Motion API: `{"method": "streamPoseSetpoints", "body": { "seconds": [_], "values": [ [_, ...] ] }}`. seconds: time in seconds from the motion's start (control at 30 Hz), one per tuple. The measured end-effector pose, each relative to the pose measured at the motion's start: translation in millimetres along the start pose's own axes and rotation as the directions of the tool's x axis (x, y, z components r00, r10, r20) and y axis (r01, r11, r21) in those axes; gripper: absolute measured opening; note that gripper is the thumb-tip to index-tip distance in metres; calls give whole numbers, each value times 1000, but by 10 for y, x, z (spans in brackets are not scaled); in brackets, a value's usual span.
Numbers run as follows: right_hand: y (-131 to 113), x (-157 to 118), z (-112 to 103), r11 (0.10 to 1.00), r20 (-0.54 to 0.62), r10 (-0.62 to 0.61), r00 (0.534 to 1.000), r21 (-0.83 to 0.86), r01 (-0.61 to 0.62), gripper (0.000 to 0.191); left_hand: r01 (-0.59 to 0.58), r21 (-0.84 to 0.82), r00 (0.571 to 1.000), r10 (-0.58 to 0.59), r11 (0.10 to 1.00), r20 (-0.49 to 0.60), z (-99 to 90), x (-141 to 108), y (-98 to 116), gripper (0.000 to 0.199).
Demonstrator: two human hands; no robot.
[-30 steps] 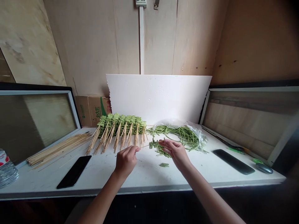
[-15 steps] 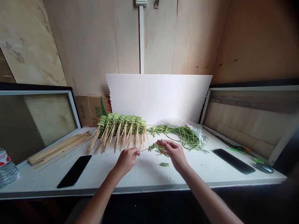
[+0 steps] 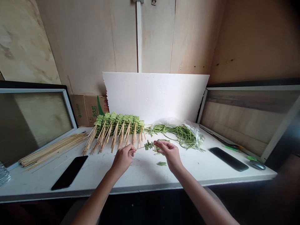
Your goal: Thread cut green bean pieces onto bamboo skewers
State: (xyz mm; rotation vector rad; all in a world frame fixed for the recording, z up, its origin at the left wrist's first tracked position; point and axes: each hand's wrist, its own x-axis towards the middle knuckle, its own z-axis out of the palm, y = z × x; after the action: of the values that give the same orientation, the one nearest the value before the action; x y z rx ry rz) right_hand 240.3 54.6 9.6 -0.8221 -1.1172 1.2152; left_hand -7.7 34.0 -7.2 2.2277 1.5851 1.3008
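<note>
My left hand [image 3: 123,158] is closed on the bare end of a thin bamboo skewer [image 3: 140,147], held above the table and pointing right. Several short green bean pieces [image 3: 148,145] are threaded crosswise on it, side by side. My right hand [image 3: 170,154] pinches the skewer's far end, just beyond the threaded pieces; whether a bean piece is also between those fingertips is hidden. Below and behind the right hand lie loose cut bean pieces [image 3: 161,163] on the white table, partly covered by the fingers.
Stacked bean skewers [image 3: 119,125] stand at the back left, sticks toward me. Bare bamboo skewers [image 3: 53,148] and a black phone [image 3: 69,172] lie left. Long beans [image 3: 180,132] in a plastic bag sit behind right. Another dark phone [image 3: 228,158] and a mouse [image 3: 257,164] lie right.
The whole view has shifted slightly, so things appear a little further left. Both hands stay on the skewer; the threaded pieces show more clearly between them, with the right fingers at the tip end.
</note>
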Motion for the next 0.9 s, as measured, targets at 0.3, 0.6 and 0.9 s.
{"method": "streamPoseSetpoints", "body": {
  "seconds": [0.3,0.6,0.9],
  "values": [
    [17,-19,26,996,44,-89,995,-4,89,30,23,-95,999,-18,995,51,-3,3,-41,25],
    [124,-23,33,996,6,-29,1000,84,28,32,-16,-11,1000,16,1000,26,-50,7,17,26],
    [34,15,4,992,51,-127,991,10,126,24,9,-43,990,-3,999,141,-78,10,20,23]
  ]
}}
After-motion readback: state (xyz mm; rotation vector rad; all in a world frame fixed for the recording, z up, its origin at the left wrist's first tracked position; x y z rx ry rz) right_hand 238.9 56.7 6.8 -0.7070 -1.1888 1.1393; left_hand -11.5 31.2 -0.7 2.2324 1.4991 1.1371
